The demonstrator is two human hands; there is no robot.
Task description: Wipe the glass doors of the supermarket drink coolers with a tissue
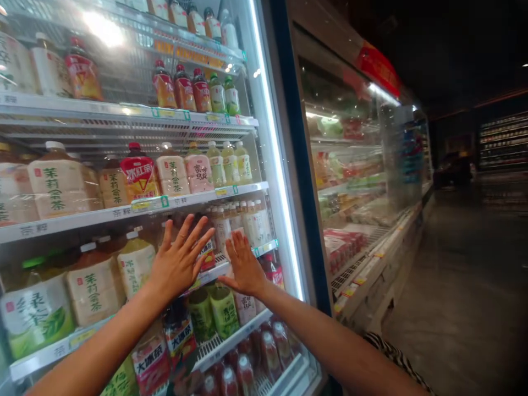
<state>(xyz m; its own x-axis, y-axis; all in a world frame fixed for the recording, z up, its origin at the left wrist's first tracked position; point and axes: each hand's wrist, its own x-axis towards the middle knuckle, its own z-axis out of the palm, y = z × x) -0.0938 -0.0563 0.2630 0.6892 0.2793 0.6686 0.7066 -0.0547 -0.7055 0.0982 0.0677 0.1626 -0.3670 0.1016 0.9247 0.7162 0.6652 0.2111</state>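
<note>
Both arms reach forward to the glass door of a lit drinks fridge. My left hand (178, 259) has its fingers spread and its palm toward the glass; it holds nothing. Beside it, my right hand (246, 265) is open and flat, fingers closer together, thumb pointing left. Both palms appear to rest on the glass, though exact contact is hard to tell. Behind the door, near my hands, stand a row of small white-labelled bottles (249, 223) and green-labelled bottles (224, 312). My left hand partly hides a dark bottle with a red label (207, 256).
Shelves (103, 215) of bottled tea fill the fridge, with large jugs (94, 289) at lower left. A bright light strip (280, 165) edges the door. To the right runs an open chilled case (350, 220) beside a floor aisle (457, 264). Patterned fabric (396, 357) shows at lower right.
</note>
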